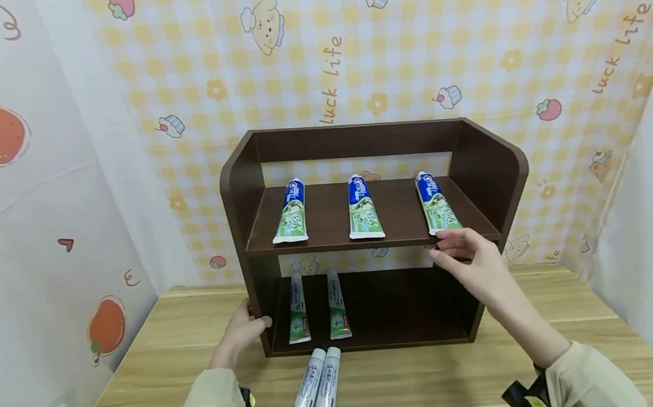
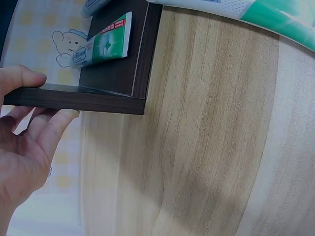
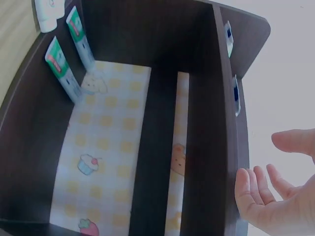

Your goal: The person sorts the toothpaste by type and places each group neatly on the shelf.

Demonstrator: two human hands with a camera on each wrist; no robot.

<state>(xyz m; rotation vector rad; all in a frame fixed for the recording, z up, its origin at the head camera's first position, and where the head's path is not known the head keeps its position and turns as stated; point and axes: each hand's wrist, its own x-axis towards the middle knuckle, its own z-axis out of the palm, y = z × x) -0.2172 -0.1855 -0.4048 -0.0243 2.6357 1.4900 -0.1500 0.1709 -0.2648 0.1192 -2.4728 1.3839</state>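
Observation:
A dark brown two-tier shelf [image 1: 380, 308] stands on the table. My left hand [image 1: 242, 331] grips its left side panel, thumb inside and fingers outside, as the left wrist view [image 2: 34, 142] also shows. On the upper tier lie three blue-and-green toothpaste tubes: a left tube [image 1: 290, 212], a middle tube [image 1: 362, 208] and a right tube [image 1: 437, 204]. My right hand [image 1: 478, 265] is at the upper tier's front edge, by the right tube's flat end. In the right wrist view, that hand [image 3: 280, 191] has its thumb apart from its fingers.
Two silver-and-green toothpaste tubes stand on the lower tier's left half, one left [image 1: 296, 310] and one right [image 1: 337, 305]. Two similar tubes [image 1: 323, 394] lie side by side on the wooden table [image 1: 405, 389] in front. A patterned cloth [image 1: 305, 59] hangs behind.

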